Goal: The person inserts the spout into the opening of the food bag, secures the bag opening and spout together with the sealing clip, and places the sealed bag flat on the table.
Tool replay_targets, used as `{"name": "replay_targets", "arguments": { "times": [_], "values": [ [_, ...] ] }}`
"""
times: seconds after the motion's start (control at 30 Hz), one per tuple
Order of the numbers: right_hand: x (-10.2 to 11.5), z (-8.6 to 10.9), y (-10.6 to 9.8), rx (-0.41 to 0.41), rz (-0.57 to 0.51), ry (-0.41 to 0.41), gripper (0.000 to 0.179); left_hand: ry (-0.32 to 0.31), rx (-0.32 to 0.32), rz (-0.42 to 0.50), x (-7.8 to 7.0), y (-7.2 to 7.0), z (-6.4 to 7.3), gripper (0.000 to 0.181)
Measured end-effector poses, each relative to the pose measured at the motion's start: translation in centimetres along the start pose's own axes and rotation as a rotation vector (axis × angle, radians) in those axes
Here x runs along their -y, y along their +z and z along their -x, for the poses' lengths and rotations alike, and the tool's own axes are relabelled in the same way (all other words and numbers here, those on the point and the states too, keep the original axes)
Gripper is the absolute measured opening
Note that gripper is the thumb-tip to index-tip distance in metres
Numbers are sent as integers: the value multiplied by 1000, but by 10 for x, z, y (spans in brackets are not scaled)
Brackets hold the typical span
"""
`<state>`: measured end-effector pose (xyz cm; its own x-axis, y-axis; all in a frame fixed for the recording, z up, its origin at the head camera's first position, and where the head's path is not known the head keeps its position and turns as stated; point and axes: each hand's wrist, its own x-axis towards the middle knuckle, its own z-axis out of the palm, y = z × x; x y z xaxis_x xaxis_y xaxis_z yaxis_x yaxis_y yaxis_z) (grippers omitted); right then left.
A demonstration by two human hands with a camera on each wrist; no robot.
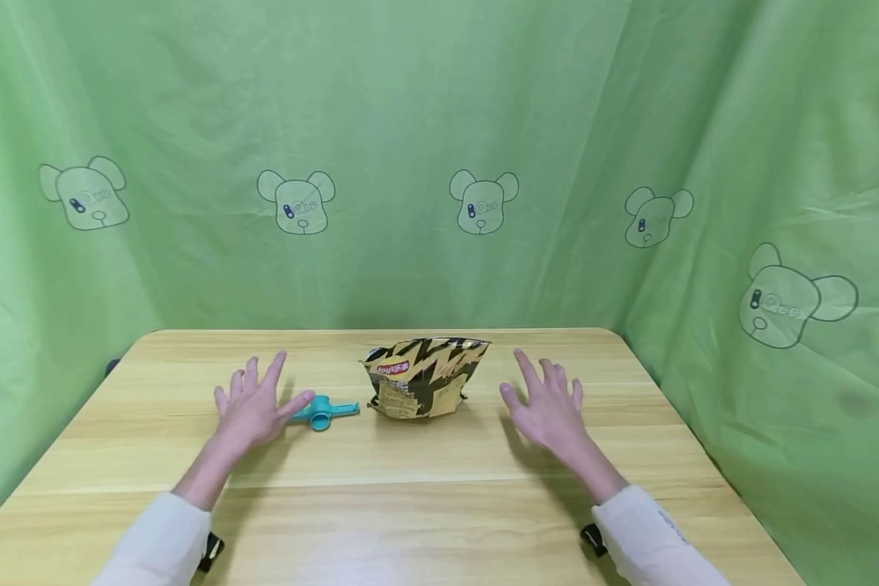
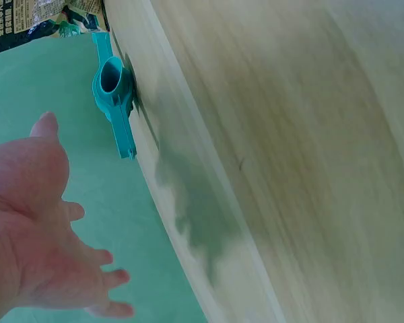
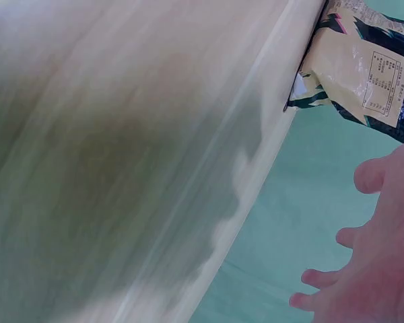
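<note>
A crumpled black-and-tan Lay's chip bag (image 1: 428, 382) stands on the wooden table between the two hands. Left of it lies a teal plastic bag clip with a round spout (image 1: 322, 413); the clip (image 2: 113, 84) also shows in the left wrist view. My left hand (image 1: 252, 411) hovers over the table with fingers spread, its thumb overlapping the clip's left end in the head view. On the bag's right, my right hand (image 1: 549, 407) is held spread above the table, holding nothing. In the right wrist view the bag (image 3: 363, 67) appears beyond the right thumb.
The light wooden table (image 1: 381, 521) runs back to a green curtain (image 1: 395, 268) printed with bear-head outlines, which also hangs along both sides. Each wrist carries a dark strap under a white sleeve (image 1: 157, 541).
</note>
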<state>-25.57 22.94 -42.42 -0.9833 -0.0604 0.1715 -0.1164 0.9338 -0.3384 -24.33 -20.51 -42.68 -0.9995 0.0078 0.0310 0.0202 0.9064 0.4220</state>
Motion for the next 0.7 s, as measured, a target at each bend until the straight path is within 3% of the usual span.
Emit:
{"name": "replay_targets", "arguments": {
  "times": [0.2, 0.43, 0.6, 0.7],
  "values": [
    [6, 1, 1, 14, -27, -7, 69, 17, 24, 17, -7, 7, 0, 94],
    [11, 1, 4, 25, -30, -8, 70, 58, 2, 72, -15, 15, 1, 99],
    [12, 0, 8, 17, -62, -24, 73, 84, -22, 154, -18, 23, 0, 110],
    [12, 0, 10, 12, -84, -35, 73, 71, -11, 249, -19, 26, -1, 114]
  ]
}}
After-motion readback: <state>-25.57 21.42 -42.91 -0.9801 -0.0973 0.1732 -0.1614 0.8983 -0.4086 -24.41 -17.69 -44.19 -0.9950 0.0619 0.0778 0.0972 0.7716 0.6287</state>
